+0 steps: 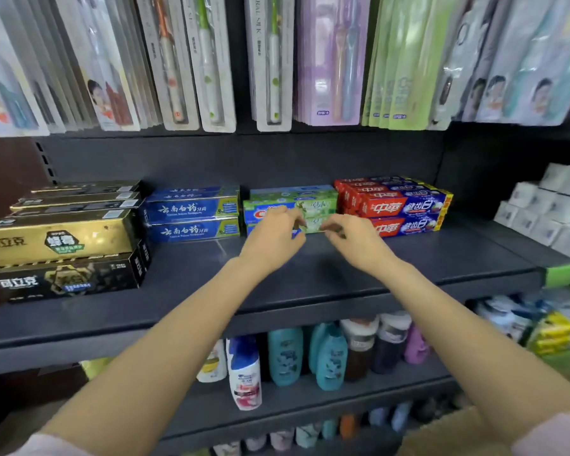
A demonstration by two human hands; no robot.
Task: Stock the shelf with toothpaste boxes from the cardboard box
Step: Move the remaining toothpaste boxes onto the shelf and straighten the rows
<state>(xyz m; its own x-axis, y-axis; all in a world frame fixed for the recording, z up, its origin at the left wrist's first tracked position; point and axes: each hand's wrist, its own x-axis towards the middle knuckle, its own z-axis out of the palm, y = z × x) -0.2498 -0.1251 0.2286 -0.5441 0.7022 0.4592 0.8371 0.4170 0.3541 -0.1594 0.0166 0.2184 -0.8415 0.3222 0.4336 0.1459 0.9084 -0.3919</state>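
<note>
Head view: left hand (pixel 272 236) and right hand (pixel 354 238), fingers curled, both touch the lower green toothpaste box (pixel 313 224); actual grip unclear. Probably squaring it flush with the neighbouring stacks on the shelf (pixel 310 274).

- The front half of the dark shelf (pixel 343 278) lies bare, from the lip back to the toothpaste rows, with room to reach in.
- At the back, the blue boxes (pixel 191 212), green-and-white boxes (pixel 313 205) and red boxes (pixel 399 205) stand side by side, touching or nearly so.
- The gold and black boxes (pixel 60 255) at the left jut far forward and narrow that side.
- Hanging toothbrush packs (pixel 270 60) close the space overhead.
- White cartons (pixel 547 212) block the right end.
- Both hands, left (pixel 273 235) and right (pixel 352 238), sit before the green-and-white stack.
</note>
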